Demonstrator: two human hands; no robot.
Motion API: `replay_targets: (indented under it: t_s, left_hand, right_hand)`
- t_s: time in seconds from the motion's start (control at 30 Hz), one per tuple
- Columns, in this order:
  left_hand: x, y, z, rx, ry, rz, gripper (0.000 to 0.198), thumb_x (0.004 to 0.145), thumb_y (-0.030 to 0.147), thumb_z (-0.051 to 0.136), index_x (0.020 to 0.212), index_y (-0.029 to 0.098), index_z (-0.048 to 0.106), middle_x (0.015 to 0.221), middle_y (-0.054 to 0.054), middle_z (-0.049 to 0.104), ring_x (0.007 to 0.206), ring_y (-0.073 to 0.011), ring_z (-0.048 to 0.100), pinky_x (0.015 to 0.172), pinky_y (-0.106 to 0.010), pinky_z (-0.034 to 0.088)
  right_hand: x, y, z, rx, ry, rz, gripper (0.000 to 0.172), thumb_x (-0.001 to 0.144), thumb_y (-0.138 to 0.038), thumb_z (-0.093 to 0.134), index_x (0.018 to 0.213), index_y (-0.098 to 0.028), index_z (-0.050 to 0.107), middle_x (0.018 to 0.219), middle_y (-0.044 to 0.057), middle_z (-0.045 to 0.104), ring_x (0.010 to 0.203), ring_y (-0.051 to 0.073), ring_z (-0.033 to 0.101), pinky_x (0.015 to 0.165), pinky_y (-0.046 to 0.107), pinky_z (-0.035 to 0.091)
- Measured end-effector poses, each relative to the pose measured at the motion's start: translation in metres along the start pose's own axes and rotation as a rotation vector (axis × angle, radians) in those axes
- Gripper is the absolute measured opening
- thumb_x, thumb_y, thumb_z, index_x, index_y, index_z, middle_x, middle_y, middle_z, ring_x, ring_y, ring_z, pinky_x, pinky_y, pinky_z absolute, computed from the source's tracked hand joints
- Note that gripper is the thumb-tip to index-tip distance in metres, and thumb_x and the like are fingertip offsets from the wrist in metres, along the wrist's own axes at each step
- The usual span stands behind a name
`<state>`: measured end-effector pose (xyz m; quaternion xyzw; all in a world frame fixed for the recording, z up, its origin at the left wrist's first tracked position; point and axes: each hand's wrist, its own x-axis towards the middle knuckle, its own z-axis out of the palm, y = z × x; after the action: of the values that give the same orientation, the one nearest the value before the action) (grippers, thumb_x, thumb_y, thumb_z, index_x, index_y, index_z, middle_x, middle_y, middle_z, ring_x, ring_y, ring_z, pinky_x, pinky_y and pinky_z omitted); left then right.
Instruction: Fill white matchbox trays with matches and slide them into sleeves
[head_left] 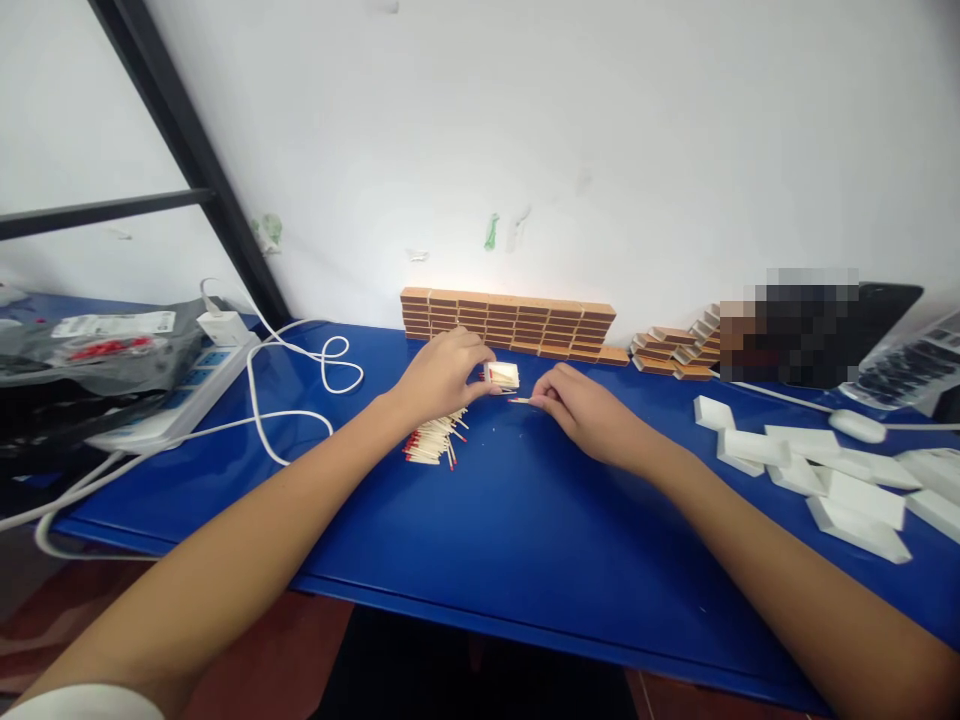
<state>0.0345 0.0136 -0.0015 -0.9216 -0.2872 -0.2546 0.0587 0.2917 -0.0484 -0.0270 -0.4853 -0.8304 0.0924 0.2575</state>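
My left hand (448,372) is closed at the left end of a small white matchbox tray (504,374) that has some matches in it. Between the fingertips of my right hand (574,408), a match (521,401) is pinched, its red head pointing left toward the tray. A loose pile of red-tipped matches (433,438) lies on the blue table just below my left hand, which partly covers it. Behind both hands, matchbox sleeves (510,318) with brown sides are stacked in rows along the wall.
More matchbox sleeves (667,350) lean in a heap at right. White empty trays (825,470) are scattered on the table's right side, near a black screen device (885,320). To the left are a power strip (172,400), white cables (255,390) and a grey plastic bag (150,350).
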Motion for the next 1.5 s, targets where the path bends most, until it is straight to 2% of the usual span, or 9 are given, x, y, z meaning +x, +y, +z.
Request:
replay_targets:
  t_s: [0.17, 0.37, 0.53, 0.7, 0.83, 1.0, 1.1, 1.3, 1.5]
  left_hand:
    - [-0.001, 0.011, 0.004, -0.140, -0.019, 0.013, 0.036, 0.089, 0.042, 0.086, 0.111, 0.016, 0.073, 0.103, -0.007, 0.073, 0.100, -0.0259, 0.064, 0.087, -0.038, 0.050]
    - [-0.002, 0.024, 0.007, -0.253, -0.036, -0.002, 0.037, 0.088, 0.043, 0.087, 0.111, 0.017, 0.074, 0.102, -0.007, 0.073, 0.098, -0.0256, 0.064, 0.088, -0.039, 0.051]
    - [-0.001, 0.023, 0.007, -0.250, -0.024, -0.017, 0.040, 0.087, 0.042, 0.088, 0.114, 0.016, 0.074, 0.103, -0.008, 0.074, 0.100, -0.0265, 0.065, 0.089, -0.040, 0.051]
    - [0.000, 0.019, 0.003, -0.240, -0.028, -0.023, 0.034, 0.089, 0.041, 0.087, 0.110, 0.018, 0.074, 0.105, -0.007, 0.075, 0.102, -0.0254, 0.065, 0.091, -0.039, 0.051]
    - [0.001, 0.008, -0.002, -0.142, 0.068, -0.096, 0.030, 0.088, 0.039, 0.088, 0.105, 0.018, 0.073, 0.102, -0.006, 0.075, 0.099, -0.0252, 0.065, 0.088, -0.038, 0.050]
    - [0.001, -0.005, -0.007, -0.062, 0.124, -0.165, 0.023, 0.091, 0.035, 0.084, 0.102, 0.019, 0.073, 0.099, -0.005, 0.075, 0.098, -0.0257, 0.064, 0.090, -0.040, 0.049]
    - [0.000, -0.005, -0.007, -0.052, 0.114, -0.166, 0.022, 0.093, 0.034, 0.082, 0.104, 0.018, 0.073, 0.102, -0.007, 0.075, 0.101, -0.0270, 0.065, 0.091, -0.041, 0.050]
    - [0.000, -0.001, -0.004, -0.033, 0.101, -0.130, 0.023, 0.093, 0.036, 0.082, 0.104, 0.018, 0.073, 0.102, -0.007, 0.074, 0.100, -0.0272, 0.063, 0.090, -0.041, 0.049]
    - [0.000, -0.006, -0.003, -0.017, 0.088, -0.117, 0.027, 0.090, 0.037, 0.085, 0.104, 0.017, 0.073, 0.100, -0.007, 0.074, 0.098, -0.0269, 0.063, 0.091, -0.041, 0.049]
  right_hand:
    - [0.002, -0.007, 0.000, -0.022, 0.132, 0.031, 0.014, 0.105, -0.030, 0.050, 0.098, -0.022, 0.058, 0.099, 0.009, 0.063, 0.087, 0.024, 0.062, 0.076, 0.036, 0.047]
    - [0.001, -0.009, 0.007, -0.069, 0.156, 0.023, 0.011, 0.104, -0.028, 0.053, 0.098, -0.023, 0.061, 0.100, 0.008, 0.064, 0.088, 0.024, 0.062, 0.074, 0.036, 0.046]
    - [0.002, -0.006, 0.009, -0.043, 0.216, -0.018, 0.009, 0.101, -0.026, 0.059, 0.096, -0.022, 0.065, 0.095, 0.006, 0.063, 0.083, 0.022, 0.061, 0.071, 0.035, 0.045]
    - [0.004, -0.007, 0.009, 0.008, 0.266, -0.039, 0.008, 0.101, -0.025, 0.059, 0.096, -0.022, 0.065, 0.092, 0.006, 0.063, 0.080, 0.021, 0.060, 0.072, 0.035, 0.046]
    - [0.006, -0.004, 0.011, 0.022, 0.318, 0.007, 0.009, 0.101, -0.027, 0.060, 0.097, -0.022, 0.067, 0.088, 0.005, 0.062, 0.075, 0.020, 0.057, 0.072, 0.035, 0.047]
    - [0.013, 0.005, 0.023, 0.056, 0.154, -0.028, 0.006, 0.098, -0.026, 0.065, 0.100, -0.022, 0.069, 0.095, 0.007, 0.064, 0.086, 0.023, 0.060, 0.079, 0.038, 0.050]
    - [0.020, 0.008, 0.028, 0.046, 0.117, -0.080, 0.006, 0.097, -0.027, 0.068, 0.100, -0.022, 0.069, 0.096, 0.007, 0.064, 0.096, 0.026, 0.060, 0.087, 0.041, 0.050]
    - [0.027, 0.009, 0.030, 0.061, 0.063, -0.038, 0.009, 0.098, -0.025, 0.066, 0.089, -0.022, 0.065, 0.091, 0.007, 0.065, 0.090, 0.025, 0.058, 0.082, 0.039, 0.048]
    - [0.018, 0.008, 0.018, 0.004, 0.027, -0.074, 0.013, 0.101, -0.027, 0.061, 0.088, -0.022, 0.062, 0.091, 0.007, 0.065, 0.089, 0.025, 0.057, 0.083, 0.039, 0.047]
